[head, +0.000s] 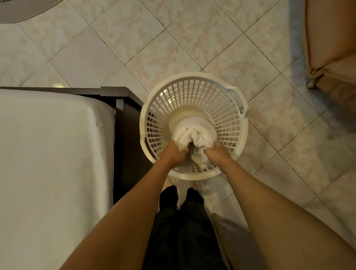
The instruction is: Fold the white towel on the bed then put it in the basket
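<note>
beside bed (41, 150), basket (230, 116); both hands grip towel (195, 135), seemingly inside.

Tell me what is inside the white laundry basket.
Inside the laundry basket sits a bundled white towel, gripped by the left hand and the right hand. A strip of bare basket floor shows beyond it; anything beneath the towel is covered.

The tiled floor (119, 42) carries a white lattice laundry basket (232, 124), just beside the white-sheeted bed (47, 154), whose dark frame (126, 133) also stands on it.
</note>
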The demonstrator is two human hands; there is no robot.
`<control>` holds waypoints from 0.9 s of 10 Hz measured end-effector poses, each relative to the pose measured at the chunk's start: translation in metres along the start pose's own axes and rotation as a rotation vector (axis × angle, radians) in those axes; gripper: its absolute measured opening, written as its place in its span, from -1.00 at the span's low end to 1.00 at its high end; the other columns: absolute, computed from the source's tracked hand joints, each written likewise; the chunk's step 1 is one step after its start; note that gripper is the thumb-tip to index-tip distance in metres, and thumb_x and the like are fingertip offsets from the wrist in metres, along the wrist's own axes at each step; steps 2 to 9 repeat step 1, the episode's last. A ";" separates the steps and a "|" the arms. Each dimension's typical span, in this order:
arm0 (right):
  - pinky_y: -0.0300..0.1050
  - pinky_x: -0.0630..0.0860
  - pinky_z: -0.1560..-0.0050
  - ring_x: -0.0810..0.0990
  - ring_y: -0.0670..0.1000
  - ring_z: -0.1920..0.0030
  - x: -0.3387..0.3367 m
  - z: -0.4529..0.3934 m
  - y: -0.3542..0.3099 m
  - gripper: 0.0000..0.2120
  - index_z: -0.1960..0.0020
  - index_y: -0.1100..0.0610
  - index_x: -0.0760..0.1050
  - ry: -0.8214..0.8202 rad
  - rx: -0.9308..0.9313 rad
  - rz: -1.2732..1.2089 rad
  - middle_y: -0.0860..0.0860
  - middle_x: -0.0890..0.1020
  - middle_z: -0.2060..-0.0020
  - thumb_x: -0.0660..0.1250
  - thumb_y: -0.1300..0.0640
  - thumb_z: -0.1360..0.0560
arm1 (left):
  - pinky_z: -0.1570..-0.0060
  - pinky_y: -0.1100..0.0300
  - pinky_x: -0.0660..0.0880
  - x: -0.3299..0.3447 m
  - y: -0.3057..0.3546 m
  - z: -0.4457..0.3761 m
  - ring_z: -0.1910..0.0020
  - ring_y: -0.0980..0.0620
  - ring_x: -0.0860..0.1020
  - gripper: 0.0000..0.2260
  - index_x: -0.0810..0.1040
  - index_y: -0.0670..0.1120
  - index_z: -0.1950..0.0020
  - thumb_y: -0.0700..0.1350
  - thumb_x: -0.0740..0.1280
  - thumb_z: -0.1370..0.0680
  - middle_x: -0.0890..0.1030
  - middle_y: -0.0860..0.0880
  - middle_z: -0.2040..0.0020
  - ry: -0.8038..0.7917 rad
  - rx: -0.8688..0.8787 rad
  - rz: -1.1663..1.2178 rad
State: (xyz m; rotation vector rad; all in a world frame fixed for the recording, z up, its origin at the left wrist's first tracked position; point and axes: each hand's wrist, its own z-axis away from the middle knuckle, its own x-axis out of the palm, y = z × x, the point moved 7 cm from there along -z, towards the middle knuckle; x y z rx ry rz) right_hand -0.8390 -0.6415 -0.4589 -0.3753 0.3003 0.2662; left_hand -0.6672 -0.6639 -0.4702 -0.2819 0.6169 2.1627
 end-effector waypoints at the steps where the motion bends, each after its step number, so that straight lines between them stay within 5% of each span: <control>1: -0.02 0.30 -0.37 0.30 0.16 -0.44 -0.014 0.019 -0.016 -0.36 -0.53 0.14 0.12 0.029 -0.045 0.059 0.12 0.28 -0.48 0.25 0.04 -0.52 | -0.32 0.00 0.37 -0.015 0.021 0.021 -0.36 -0.22 0.41 -0.44 0.20 -0.23 -0.48 0.05 0.22 -0.59 0.39 -0.24 -0.41 0.018 0.037 -0.040; 9: -0.02 0.30 -0.37 0.30 0.16 -0.44 -0.014 0.019 -0.016 -0.36 -0.53 0.14 0.12 0.029 -0.045 0.059 0.12 0.28 -0.48 0.25 0.04 -0.52 | -0.32 0.00 0.37 -0.015 0.021 0.021 -0.36 -0.22 0.41 -0.44 0.20 -0.23 -0.48 0.05 0.22 -0.59 0.39 -0.24 -0.41 0.018 0.037 -0.040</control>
